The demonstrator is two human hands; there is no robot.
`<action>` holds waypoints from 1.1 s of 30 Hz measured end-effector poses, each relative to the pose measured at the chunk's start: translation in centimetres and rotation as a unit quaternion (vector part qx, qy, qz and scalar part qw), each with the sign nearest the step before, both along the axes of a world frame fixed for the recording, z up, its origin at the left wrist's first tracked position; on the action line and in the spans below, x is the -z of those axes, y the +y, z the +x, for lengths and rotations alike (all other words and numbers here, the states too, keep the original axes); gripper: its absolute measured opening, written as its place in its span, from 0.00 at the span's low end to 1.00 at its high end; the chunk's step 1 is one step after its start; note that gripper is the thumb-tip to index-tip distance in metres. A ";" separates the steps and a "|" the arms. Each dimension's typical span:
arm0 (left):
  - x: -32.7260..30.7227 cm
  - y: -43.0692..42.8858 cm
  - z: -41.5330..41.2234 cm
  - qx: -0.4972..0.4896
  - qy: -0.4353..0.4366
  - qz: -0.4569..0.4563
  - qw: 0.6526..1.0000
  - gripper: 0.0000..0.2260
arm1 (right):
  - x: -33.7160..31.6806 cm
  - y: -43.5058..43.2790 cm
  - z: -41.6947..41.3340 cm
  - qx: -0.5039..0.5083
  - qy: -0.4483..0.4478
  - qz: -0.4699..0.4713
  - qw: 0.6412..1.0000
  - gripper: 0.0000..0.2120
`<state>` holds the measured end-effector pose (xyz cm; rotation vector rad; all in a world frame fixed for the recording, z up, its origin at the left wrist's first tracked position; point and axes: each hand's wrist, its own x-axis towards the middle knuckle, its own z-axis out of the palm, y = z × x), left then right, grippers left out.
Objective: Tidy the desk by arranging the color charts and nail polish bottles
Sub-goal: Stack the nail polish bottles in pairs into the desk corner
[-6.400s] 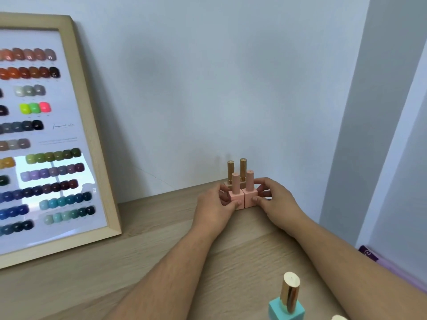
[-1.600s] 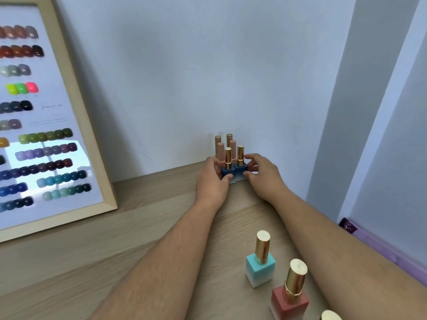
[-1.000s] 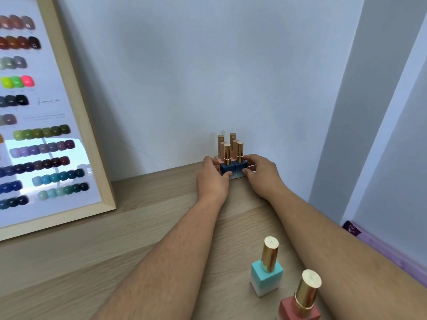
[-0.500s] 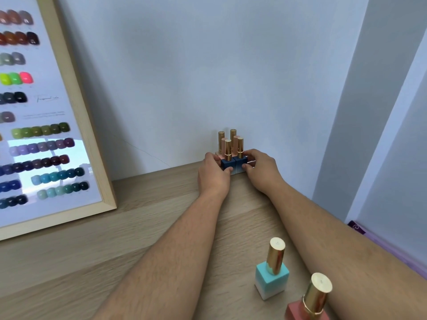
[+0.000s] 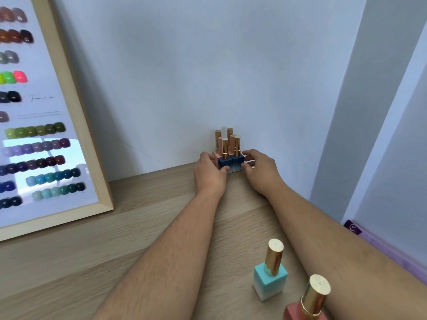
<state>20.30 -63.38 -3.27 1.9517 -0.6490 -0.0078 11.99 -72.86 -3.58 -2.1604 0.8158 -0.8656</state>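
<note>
Two dark blue nail polish bottles [image 5: 231, 162] with gold caps stand side by side near the back wall, in front of two pink bottles [image 5: 222, 144] and two brown-capped bottles [image 5: 218, 137]. My left hand [image 5: 209, 174] grips the left blue bottle and my right hand [image 5: 258, 172] grips the right one, pressing them together. A turquoise bottle [image 5: 269, 277] and a coral red bottle [image 5: 307, 308] stand near me on the wooden desk [image 5: 115, 245]. A framed color chart [image 5: 41, 125] leans against the wall at left.
The white wall runs right behind the bottle group. The desk's right edge lies beside my right forearm, with a purple item [image 5: 353, 228] below it. The chart's wooden frame rests on the desk at left.
The two blue bottles have been pushed back against the pink pair, and my hands have stayed on them. 6.4 s ago my hands held the pink pair and no blue bottles stood there.
</note>
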 end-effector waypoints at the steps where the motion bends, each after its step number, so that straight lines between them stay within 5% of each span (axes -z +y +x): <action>1: 0.0 0.3 -0.2 0.002 0.003 -0.001 1.000 0.16 | 0.0 0.3 -0.6 0.000 -0.005 0.000 1.000 0.16; 8: 0.3 6.1 -4.1 0.083 0.026 -0.008 0.996 0.12 | -0.4 4.2 -8.0 0.017 -0.064 0.012 0.998 0.09; 22: 0.6 18.7 -12.5 0.263 0.024 -0.013 0.964 0.12 | -1.2 16.5 -26.2 -0.081 -0.095 0.191 0.974 0.07; 33: 0.4 17.1 -13.3 0.302 0.011 0.049 0.952 0.13 | -2.0 20.7 -30.7 -0.193 0.039 0.149 0.969 0.20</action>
